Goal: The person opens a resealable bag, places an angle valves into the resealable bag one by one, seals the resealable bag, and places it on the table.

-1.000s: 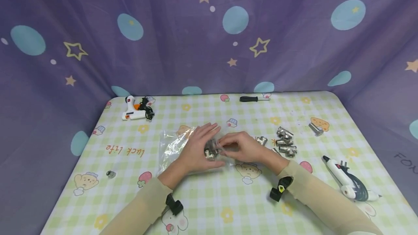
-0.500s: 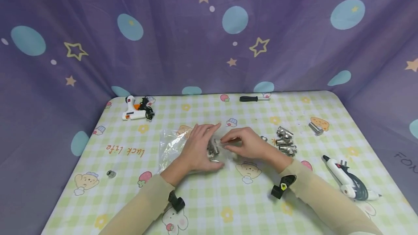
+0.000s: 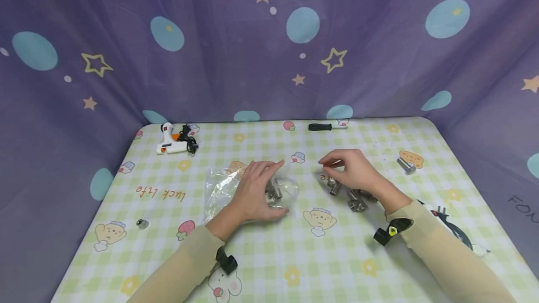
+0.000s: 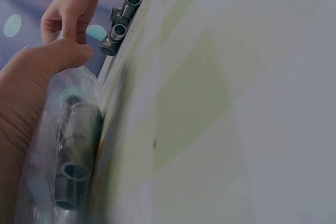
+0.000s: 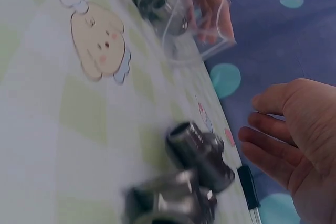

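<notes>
My left hand (image 3: 254, 193) holds a clear plastic bag (image 3: 221, 185) by its mouth, the thumb apart from the curved fingers. Inside the bag lie several shiny metal pipe fittings (image 4: 76, 156), partly veiled by the film. My right hand (image 3: 354, 171) hovers over loose metal fittings (image 3: 334, 187) on the table, right of the bag. In the right wrist view its fingers are loosely bent with nothing between them, just above a tee-shaped fitting (image 5: 197, 156). More loose fittings (image 3: 357, 204) lie below the right palm, partly hidden by the hand.
A white glue gun (image 3: 172, 147) with a black cord lies at the back left. A black-handled screwdriver (image 3: 322, 127) is at the back edge. One metal cylinder (image 3: 405, 166) sits far right, a small metal piece (image 3: 142, 224) at left. The right sleeve partly covers a corded tool (image 3: 456, 232).
My right hand has left the bag's mouth and moved right, over the loose fittings. The left hand stays at the bag, which now stands open beside its fingers.
</notes>
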### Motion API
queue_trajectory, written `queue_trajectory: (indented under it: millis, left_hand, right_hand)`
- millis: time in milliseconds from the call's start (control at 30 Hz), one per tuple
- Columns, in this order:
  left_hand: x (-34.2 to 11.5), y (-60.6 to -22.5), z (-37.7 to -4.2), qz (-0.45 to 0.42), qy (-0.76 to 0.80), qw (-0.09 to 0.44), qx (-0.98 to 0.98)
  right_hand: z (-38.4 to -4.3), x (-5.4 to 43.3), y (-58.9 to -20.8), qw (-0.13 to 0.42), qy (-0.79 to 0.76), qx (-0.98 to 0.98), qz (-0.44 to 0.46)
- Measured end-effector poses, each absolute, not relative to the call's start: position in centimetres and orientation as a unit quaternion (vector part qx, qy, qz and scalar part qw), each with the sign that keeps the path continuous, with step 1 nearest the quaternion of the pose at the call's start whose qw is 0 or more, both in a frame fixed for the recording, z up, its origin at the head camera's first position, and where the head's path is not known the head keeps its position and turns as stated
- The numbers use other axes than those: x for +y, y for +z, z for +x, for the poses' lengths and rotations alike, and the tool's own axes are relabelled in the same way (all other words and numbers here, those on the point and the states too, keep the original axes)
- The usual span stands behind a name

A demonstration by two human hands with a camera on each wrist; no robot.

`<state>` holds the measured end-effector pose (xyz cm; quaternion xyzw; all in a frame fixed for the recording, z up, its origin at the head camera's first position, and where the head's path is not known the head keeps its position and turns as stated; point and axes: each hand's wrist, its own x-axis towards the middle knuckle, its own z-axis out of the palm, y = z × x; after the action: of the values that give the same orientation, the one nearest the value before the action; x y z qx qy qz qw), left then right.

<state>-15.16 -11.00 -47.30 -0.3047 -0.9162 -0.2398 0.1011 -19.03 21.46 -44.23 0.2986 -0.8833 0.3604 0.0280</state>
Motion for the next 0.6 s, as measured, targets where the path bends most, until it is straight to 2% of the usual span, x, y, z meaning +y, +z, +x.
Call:
queue_trajectory:
  millis: [300, 600]
  left_hand:
    - [-10.8, -47.2, -15.0, -0.301, -0.241, 0.091, -0.918]
    - [-10.8, -47.4, -14.9, -0.305, -0.233, 0.095, -0.918]
  right_hand:
    - [-18.7, 23.5, -44.2, 0.009, 0.334, -0.905, 0.263]
    - [-17.8, 23.5, -44.6, 0.004, 0.298, -0.914, 0.276]
